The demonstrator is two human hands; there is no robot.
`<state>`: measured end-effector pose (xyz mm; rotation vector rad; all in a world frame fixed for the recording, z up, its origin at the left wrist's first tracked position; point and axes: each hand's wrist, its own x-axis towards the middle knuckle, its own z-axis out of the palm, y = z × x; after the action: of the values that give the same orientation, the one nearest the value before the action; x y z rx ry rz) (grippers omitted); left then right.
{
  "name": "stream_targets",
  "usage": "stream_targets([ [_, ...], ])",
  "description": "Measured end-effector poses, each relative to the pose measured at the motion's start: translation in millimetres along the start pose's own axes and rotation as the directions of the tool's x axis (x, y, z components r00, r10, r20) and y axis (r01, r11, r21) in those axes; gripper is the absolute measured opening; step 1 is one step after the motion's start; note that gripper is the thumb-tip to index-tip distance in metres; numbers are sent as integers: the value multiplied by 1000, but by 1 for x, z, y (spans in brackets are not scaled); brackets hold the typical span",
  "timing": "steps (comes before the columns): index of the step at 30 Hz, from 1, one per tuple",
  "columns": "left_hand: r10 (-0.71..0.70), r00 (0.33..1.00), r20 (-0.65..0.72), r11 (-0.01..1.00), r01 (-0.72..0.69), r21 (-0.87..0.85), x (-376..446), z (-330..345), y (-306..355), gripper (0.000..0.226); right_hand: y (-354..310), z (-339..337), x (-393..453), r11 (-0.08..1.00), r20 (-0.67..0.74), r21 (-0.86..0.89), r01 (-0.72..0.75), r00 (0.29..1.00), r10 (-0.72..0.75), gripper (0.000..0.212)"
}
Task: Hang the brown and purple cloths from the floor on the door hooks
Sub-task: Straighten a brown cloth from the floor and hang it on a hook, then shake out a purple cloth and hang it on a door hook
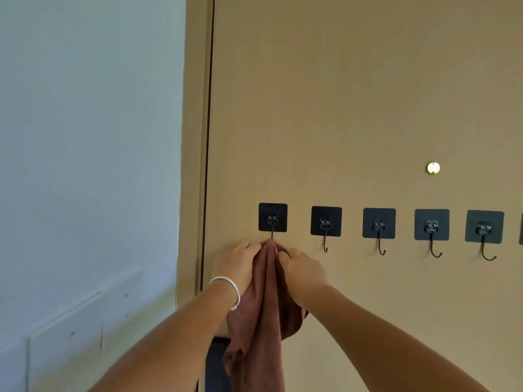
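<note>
A person is facing a tan wooden door (353, 108) fitted with a row of black square adhesive hooks. Both hands are reaching up to the leftmost hook (272, 222). The left hand (236, 263), with a silver bangle (229, 290) on its wrist, is gripping the top of a brown cloth (263, 321) from the left side. The right hand (301, 268) is pinching the same bunched top from the right. The gathered peak of the cloth is sitting right at the bottom of that hook's wire, while the rest is hanging straight down between the two forearms; whether it is actually caught on the hook cannot be told. Four more hooks are running to the right, all bare: the second hook (326, 225), then three others. A small round brass peephole (433, 168) is shining above the fourth hook. To the left of the door frame, a pale wall (85, 137) is filling the view.
</note>
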<state>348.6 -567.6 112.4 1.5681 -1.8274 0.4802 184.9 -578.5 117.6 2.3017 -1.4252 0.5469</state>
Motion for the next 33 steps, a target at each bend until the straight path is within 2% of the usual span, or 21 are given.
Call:
stream_targets([
  [2,-77,996,50,996,78,-32,-5,2,6,14,-10,13,-8,999,51,29,-16,999,14,48],
  [5,-166,968,190,986,167,10,-12,1,16,16,-17,23,-21,998,141,-27,-48,989,51,59],
  [9,-113,923,368,991,80,105,-12,-16,15,23,-7,13,-33,986,176,-169,16,984,15,66],
  [12,-101,882,460,972,-12,237,-7,-41,10,24,7,6,-46,985,141,-146,93,987,-72,54],
  [14,-58,938,342,947,-57,316,-4,-59,12,25,21,1,-56,992,40,-68,108,994,-105,37],
  [16,20,989,147,958,-61,281,0,-70,20,24,37,-5,-64,994,-34,-36,106,994,-107,26],
  [18,127,992,15,976,-127,174,2,-73,34,25,53,-10,-72,996,-69,-40,79,994,-82,30],
  [20,273,961,-37,951,-263,163,3,-70,52,23,69,-15,-81,999,-103,-31,25,994,-28,36],
  [25,508,861,-23,843,-491,218,5,-48,109,27,111,-34,-113,985,-121,-47,-164,980,157,43],
  [31,536,839,94,829,-544,128,2,-22,183,41,164,-70,-188,894,-84,-123,-431,902,424,50],
  [33,574,812,105,806,-583,102,0,-9,211,45,178,-83,-222,849,-91,-156,-505,863,496,51],
])
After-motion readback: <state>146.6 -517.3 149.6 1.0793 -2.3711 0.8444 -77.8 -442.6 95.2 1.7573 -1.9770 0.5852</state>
